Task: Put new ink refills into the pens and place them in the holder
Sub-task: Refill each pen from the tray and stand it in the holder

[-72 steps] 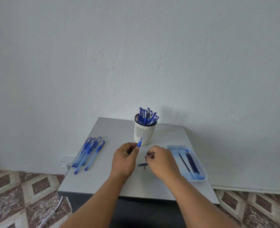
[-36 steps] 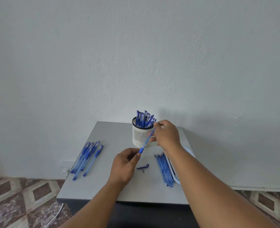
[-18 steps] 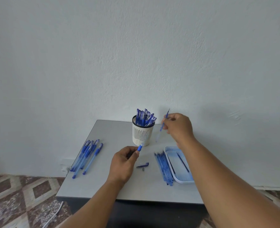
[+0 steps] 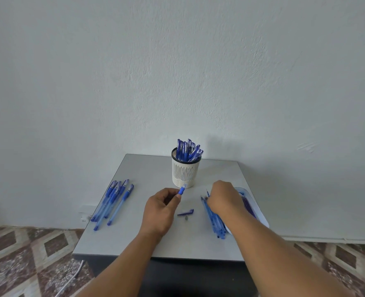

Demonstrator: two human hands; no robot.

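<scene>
Against a bare pale wall, a small grey table (image 4: 147, 239) carries the whole job: a white slotted holder (image 4: 185, 173) at the back, already bristling with capped blue pens, and a loose row of pens (image 4: 113, 200) waiting at the left edge. The person's left hand (image 4: 160, 211) grips a pen barrel (image 4: 181, 190), fingers curled round it so that only its blue open end pokes out toward the holder. A pen cap (image 4: 187, 212) lies on the table just beside that hand. The right hand (image 4: 222, 198) reaches down over a bundle of refills (image 4: 214, 217) lying beside a shallow white tray (image 4: 260, 217); its fingertips are hidden behind the knuckles, so whether they pinch a refill cannot be told. By the look of it, the step in hand is the refill swap on this one pen. The next move calls for a single refill, lined up with the barrel's narrow opening, slid home, capped, then dropped into the holder.
</scene>
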